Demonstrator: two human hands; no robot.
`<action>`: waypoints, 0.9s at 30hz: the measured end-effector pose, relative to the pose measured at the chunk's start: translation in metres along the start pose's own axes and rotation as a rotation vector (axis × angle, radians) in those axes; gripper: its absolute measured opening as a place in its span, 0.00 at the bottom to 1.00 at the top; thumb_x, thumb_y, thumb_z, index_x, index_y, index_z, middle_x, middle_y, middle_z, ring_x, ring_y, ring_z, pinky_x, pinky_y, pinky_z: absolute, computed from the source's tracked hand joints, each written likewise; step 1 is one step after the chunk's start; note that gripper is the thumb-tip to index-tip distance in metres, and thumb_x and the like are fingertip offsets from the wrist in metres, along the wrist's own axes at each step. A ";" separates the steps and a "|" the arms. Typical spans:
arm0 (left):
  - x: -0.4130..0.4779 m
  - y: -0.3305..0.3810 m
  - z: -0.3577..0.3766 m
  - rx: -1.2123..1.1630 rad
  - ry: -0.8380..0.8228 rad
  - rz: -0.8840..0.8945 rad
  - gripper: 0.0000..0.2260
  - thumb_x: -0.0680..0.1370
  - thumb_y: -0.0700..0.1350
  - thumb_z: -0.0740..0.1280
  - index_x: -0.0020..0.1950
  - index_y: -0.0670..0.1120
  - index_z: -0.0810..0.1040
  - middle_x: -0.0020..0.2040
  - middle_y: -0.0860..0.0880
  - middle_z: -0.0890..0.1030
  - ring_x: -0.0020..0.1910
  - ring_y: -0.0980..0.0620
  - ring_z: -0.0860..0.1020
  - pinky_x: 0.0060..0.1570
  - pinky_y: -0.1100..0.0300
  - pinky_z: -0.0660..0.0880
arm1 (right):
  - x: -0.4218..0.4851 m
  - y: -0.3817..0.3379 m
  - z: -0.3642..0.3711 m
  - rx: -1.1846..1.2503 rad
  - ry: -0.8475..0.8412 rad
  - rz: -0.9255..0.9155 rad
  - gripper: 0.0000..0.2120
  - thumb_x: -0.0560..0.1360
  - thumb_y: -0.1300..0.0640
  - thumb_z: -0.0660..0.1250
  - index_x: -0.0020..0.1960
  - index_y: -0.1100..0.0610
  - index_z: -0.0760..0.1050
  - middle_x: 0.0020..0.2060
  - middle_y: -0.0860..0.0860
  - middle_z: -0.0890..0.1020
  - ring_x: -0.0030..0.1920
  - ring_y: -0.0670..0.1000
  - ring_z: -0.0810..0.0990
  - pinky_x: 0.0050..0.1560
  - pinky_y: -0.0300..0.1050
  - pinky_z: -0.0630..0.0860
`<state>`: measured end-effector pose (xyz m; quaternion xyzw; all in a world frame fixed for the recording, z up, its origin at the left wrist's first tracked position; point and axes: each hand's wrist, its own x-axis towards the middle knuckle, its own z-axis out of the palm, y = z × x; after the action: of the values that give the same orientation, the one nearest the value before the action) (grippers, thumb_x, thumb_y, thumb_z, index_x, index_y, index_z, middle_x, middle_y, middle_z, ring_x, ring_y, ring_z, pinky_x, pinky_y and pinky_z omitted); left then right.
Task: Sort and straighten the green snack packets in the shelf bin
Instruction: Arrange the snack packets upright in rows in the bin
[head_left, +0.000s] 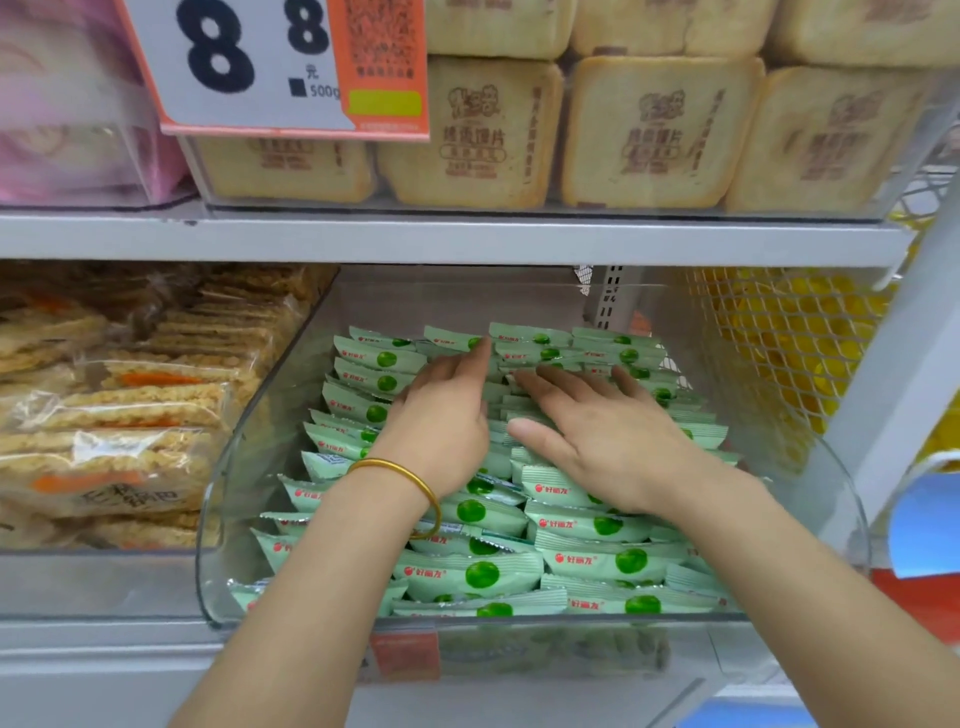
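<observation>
Left hand (441, 415), right hand (608, 441) seemingly flat atop green packets (470, 571).

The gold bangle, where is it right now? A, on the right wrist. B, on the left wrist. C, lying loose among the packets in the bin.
B: the gold bangle circles the wrist of the left hand, while the right hand has a bare wrist. Both hands rest flat on the green snack packets.
</observation>
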<state>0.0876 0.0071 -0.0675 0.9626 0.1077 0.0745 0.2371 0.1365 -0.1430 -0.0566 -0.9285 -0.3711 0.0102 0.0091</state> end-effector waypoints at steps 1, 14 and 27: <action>0.000 0.000 0.000 0.007 0.000 -0.004 0.28 0.81 0.40 0.56 0.78 0.52 0.48 0.76 0.45 0.58 0.74 0.46 0.56 0.72 0.47 0.58 | -0.001 0.000 -0.002 0.026 0.019 0.001 0.34 0.74 0.33 0.37 0.77 0.45 0.48 0.76 0.47 0.55 0.76 0.51 0.53 0.74 0.58 0.46; 0.001 0.004 -0.001 0.092 0.052 0.043 0.23 0.82 0.42 0.54 0.77 0.49 0.54 0.77 0.49 0.57 0.76 0.50 0.52 0.73 0.48 0.53 | 0.004 -0.001 -0.001 0.092 0.035 0.053 0.35 0.70 0.32 0.33 0.75 0.38 0.52 0.76 0.46 0.56 0.76 0.55 0.52 0.74 0.60 0.45; 0.002 0.006 0.004 0.181 -0.025 0.058 0.20 0.83 0.50 0.50 0.76 0.53 0.57 0.78 0.52 0.53 0.77 0.53 0.48 0.74 0.48 0.49 | -0.003 0.003 0.000 0.142 0.003 0.029 0.28 0.78 0.38 0.39 0.75 0.44 0.55 0.74 0.45 0.61 0.75 0.49 0.54 0.74 0.60 0.45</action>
<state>0.0910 0.0009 -0.0678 0.9837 0.0829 0.0596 0.1481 0.1365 -0.1468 -0.0567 -0.9307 -0.3561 0.0352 0.0755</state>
